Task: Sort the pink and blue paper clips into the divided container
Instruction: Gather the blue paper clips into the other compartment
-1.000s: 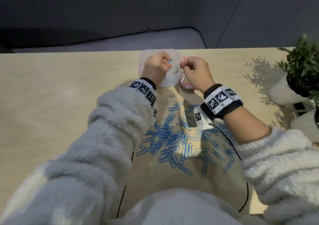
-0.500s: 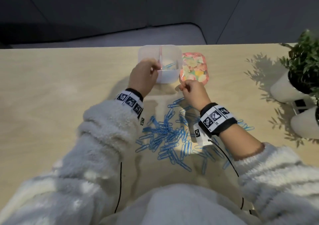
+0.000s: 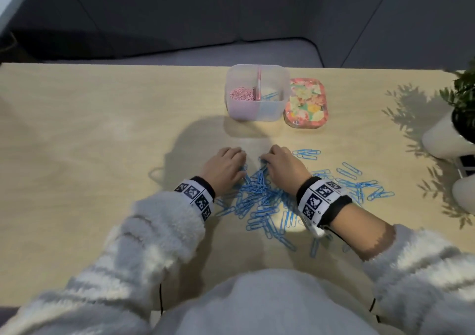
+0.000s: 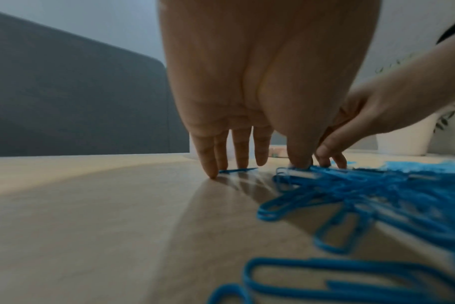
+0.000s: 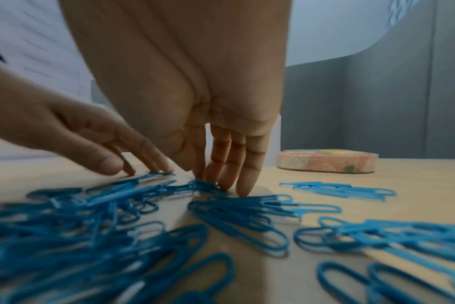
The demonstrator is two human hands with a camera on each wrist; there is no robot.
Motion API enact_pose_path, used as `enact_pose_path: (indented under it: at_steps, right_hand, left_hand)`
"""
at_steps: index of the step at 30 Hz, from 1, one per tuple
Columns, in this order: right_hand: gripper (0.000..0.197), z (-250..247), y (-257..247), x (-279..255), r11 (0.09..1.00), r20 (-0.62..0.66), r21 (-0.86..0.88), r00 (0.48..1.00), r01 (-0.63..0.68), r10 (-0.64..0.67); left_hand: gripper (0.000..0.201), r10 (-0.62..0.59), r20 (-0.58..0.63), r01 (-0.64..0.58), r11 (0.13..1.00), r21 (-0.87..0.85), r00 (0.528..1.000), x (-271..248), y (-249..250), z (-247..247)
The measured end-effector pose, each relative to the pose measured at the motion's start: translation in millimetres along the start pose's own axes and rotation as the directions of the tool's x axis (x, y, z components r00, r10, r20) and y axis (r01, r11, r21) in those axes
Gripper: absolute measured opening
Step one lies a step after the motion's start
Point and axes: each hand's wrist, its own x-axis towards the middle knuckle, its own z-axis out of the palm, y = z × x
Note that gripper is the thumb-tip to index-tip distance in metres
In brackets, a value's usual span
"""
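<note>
The clear divided container [image 3: 272, 108] stands at the table's far side, with pink clips [image 3: 241, 94] in its left half and a few blue clips [image 3: 270, 95] in its right half. A pile of blue paper clips [image 3: 264, 201] is spread on the table in front of me. My left hand [image 3: 231, 162] and right hand [image 3: 277, 162] rest side by side at the pile's far edge, palms down. In the left wrist view the left fingertips [image 4: 210, 174] touch the table and the thumb presses on blue clips [image 4: 351, 185]. My right fingers [image 5: 243, 185] reach straight down onto the clips [image 5: 234, 207]. Neither hand holds anything.
A floral-patterned lid [image 3: 305, 103] lies right of the container. White plant pots [image 3: 444, 139] stand at the right table edge. More blue clips [image 3: 357, 183] are scattered to the right of my right wrist. Bare tabletop [image 3: 90, 142] stretches to the left.
Both hands have drawn back from the container toward me and come down onto the far edge of the blue clip pile. The container now stands uncovered.
</note>
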Motion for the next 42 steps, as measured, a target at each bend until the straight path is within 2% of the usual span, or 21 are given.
enact_pose_path:
  at_steps: [2,4,6,8,10,13,16,21,27,30,32,35,37,39,42]
  right_hand:
    - [0.03,-4.1,4.0,-1.7,0.992,0.001,0.127,1.0,-0.02,0.02]
    - [0.031,-10.6,9.7,2.0,0.979,-0.02,0.186,0.996,-0.078,0.083]
    - [0.042,-15.5,10.0,4.2,0.987,0.04,0.118,0.993,-0.112,0.108]
    - [0.056,-15.7,2.0,-0.2,0.995,0.142,0.04,0.986,-0.096,0.09]
    - [0.063,-11.5,-7.6,-6.0,0.998,0.163,0.02,0.985,-0.063,0.059]
    - [0.051,-5.3,-18.0,-9.3,0.998,0.114,0.043,0.993,-0.037,0.032]
    - [0.04,-0.1,-22.3,-10.1,0.997,0.083,0.069,0.996,-0.039,0.033]
    - [0.022,-2.1,-16.6,-9.6,0.963,0.05,0.26,0.997,-0.064,0.053]
    - [0.004,-22.8,-1.9,-3.8,0.89,0.067,0.447,0.995,-0.092,0.069]
    - [0.013,-51.0,3.9,4.8,0.783,0.071,0.61,0.992,-0.126,0.104]
    - [0.025,-74.0,10.5,21.3,0.738,-0.016,0.664,0.985,-0.12,0.174]
    - [0.034,-104.7,20.1,54.2,0.753,-0.213,0.65,0.928,-0.1,0.307]
    - [0.021,-117.7,19.7,71.3,0.785,-0.295,0.608,0.885,-0.117,0.361]
    - [0.007,-123.0,15.8,82.8,0.819,-0.332,0.558,0.869,-0.134,0.367]
    - [0.013,-120.9,10.8,94.2,0.872,-0.301,0.452,0.888,-0.188,0.347]
  left_hand:
    - [0.055,-0.046,0.002,0.046,0.992,-0.116,0.999,-9.7,1.0,-3.1]
    - [0.067,-0.111,0.037,0.116,0.963,-0.242,0.993,-14.9,-2.7,-7.9]
    - [0.085,-0.128,0.083,0.145,0.957,-0.251,0.988,-16.2,-4.8,-11.7]
    - [0.091,-0.121,0.131,0.141,0.976,-0.164,0.984,-13.5,-3.0,-12.6]
    - [0.075,-0.111,0.132,0.127,0.984,-0.121,0.985,-9.1,1.9,-11.3]
    - [0.049,-0.107,0.1,0.123,0.976,-0.18,0.989,-6.2,9.4,-9.7]
    - [0.036,-0.114,0.095,0.132,0.967,-0.219,0.989,-7.1,14.0,-6.9]
    - [0.028,-0.134,0.105,0.156,0.957,-0.245,0.985,-11.1,12.5,-3.8]
    - [0.024,-0.131,0.029,0.134,0.962,-0.239,0.991,-17.3,9.0,-2.6]
    - [0.022,-0.146,0.007,0.143,0.953,-0.265,0.989,-17.7,7.1,-4.3]
    - [0.021,-0.155,-0.014,0.145,0.946,-0.289,0.988,-16.2,5.9,-5.3]
    - [0.02,-0.172,-0.039,0.15,0.933,-0.328,0.984,-13.5,4.2,-8.6]
    - [0.019,-0.171,-0.045,0.145,0.928,-0.343,0.984,-11.2,2.9,-11.7]
    - [0.019,-0.161,-0.055,0.131,0.925,-0.356,0.985,-8.3,4.1,-17.0]
    - [0.017,-0.151,-0.087,0.1,0.898,-0.429,0.985,1.9,8.6,-32.3]
